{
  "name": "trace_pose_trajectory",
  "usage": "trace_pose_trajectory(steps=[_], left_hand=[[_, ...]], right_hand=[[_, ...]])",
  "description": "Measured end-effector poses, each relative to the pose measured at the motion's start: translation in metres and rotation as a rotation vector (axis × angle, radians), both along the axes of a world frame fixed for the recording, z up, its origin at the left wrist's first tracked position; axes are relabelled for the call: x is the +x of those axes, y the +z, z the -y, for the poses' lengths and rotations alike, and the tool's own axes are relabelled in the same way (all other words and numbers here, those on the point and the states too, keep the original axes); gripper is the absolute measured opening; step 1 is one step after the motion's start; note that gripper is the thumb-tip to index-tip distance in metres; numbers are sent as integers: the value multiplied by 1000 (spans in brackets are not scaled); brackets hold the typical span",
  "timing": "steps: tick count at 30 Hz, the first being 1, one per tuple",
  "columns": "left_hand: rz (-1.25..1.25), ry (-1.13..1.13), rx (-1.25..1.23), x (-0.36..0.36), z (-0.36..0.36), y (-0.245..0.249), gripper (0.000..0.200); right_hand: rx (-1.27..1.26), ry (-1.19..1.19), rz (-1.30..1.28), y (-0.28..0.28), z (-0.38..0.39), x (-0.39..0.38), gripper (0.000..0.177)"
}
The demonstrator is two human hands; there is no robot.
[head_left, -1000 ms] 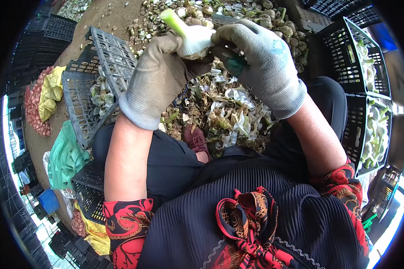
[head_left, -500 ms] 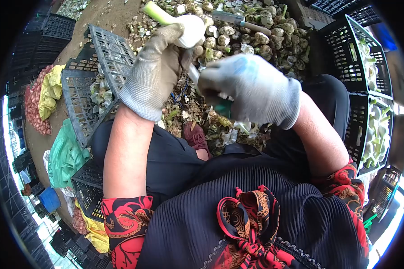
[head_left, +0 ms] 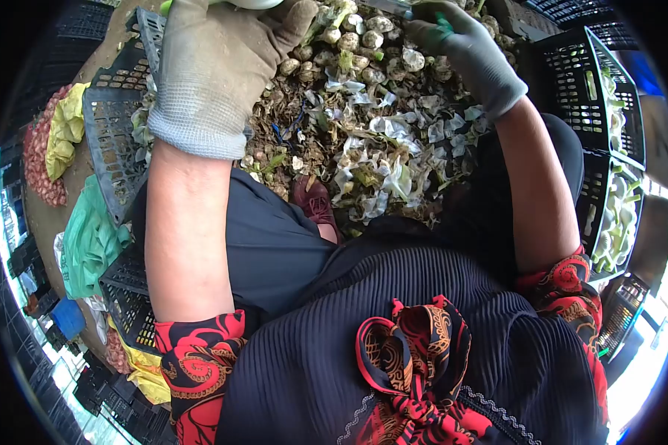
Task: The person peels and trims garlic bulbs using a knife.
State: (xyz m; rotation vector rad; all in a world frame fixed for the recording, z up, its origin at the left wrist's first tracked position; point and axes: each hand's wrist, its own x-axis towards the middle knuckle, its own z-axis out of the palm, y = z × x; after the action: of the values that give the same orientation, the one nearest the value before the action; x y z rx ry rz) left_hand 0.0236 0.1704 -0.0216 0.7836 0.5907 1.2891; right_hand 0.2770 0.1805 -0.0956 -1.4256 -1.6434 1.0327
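My left hand (head_left: 215, 67), in a soiled grey work glove, is at the upper left, closed around a white garlic bulb (head_left: 255, 3). Most of the bulb is cut off by the top edge; a bit of green stem shows left of the hand. My right hand (head_left: 467, 52), also gloved, is at the upper right, its fingers curled over the handle end of a knife (head_left: 386, 7) whose blade points left over the pile. Something green shows at the right fingers; I cannot make out what it is. Unpeeled garlic bulbs (head_left: 378, 25) lie between the hands.
Peeled skins and leaf scraps (head_left: 393, 141) cover the ground before my legs. Black crates (head_left: 571, 81) with trimmed garlic (head_left: 617, 215) stand at right. At left are a grey crate (head_left: 115, 148), a green bag (head_left: 93, 237), a yellow sack (head_left: 67, 133) and a red net sack (head_left: 44, 159).
My hands have moved apart: the left went up and left with the garlic bulb, the right away to the upper right, onto the knife lying on the pile. The view has shifted downward.
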Motion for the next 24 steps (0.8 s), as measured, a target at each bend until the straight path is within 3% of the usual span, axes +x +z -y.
trace_pose_trajectory(steps=[1,4,5,7,10,16,20,23,24], left_hand=[[-13,-15,-9,0,-3,1,34],[-18,-54,-48,-4,-12,1,30],[1,-64,-64,-4,-17,1,29],[39,-32,-59,-1,-22,0,26],[87,10,-35,2,-21,2,21],[60,96,-33,5,-28,1,19],[-164,181,48,9,-30,-2,23],[-271,204,82,15,-31,-4,25],[-237,186,82,14,-34,-7,26]], right_hand=[[-143,-65,-50,-10,-7,7,39],[-151,-143,72,-55,-20,5,27],[-39,-89,244,-82,-27,8,30],[-132,45,393,-95,-26,-7,32],[-252,61,585,-130,-21,-30,32],[-79,160,731,-154,-29,-74,42],[51,281,985,-205,-60,-94,43],[-40,431,1166,-189,-47,-105,42],[123,416,1067,-192,-40,-99,40]])
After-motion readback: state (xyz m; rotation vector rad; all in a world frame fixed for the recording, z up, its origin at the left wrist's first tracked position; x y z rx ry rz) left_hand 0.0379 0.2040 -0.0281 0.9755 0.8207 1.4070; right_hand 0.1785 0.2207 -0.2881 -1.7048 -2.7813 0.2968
